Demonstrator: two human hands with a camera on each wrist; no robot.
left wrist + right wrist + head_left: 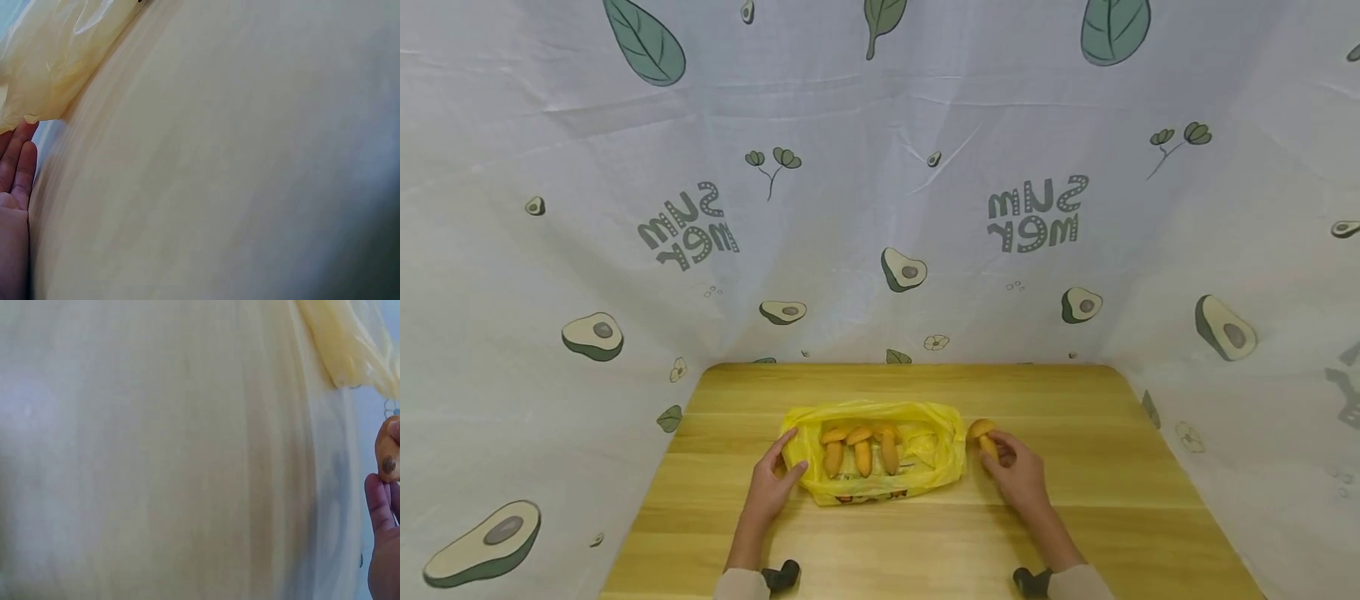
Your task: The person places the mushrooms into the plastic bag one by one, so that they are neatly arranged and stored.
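A yellow plastic bag [951,450] lies on the table with its wide mouth facing up. Inside it, three orange-brown mushrooms stand in a row: a left mushroom [833,457], a middle mushroom [862,457] and a right mushroom [889,454]. My left hand [769,486] holds the bag's left edge, its thumb and index finger spread along the rim. To the right of the bag, my right hand [1021,477] pinches another mushroom [982,430] by its stem, cap pointing away. In the right wrist view, a dark spot shows on this held mushroom [385,447].
The wooden table [925,550] carries the bag near its middle. A pale curtain [842,217] printed with avocados and leaves hangs behind the table and along both sides. Black wrist straps [782,575] show at both sleeves.
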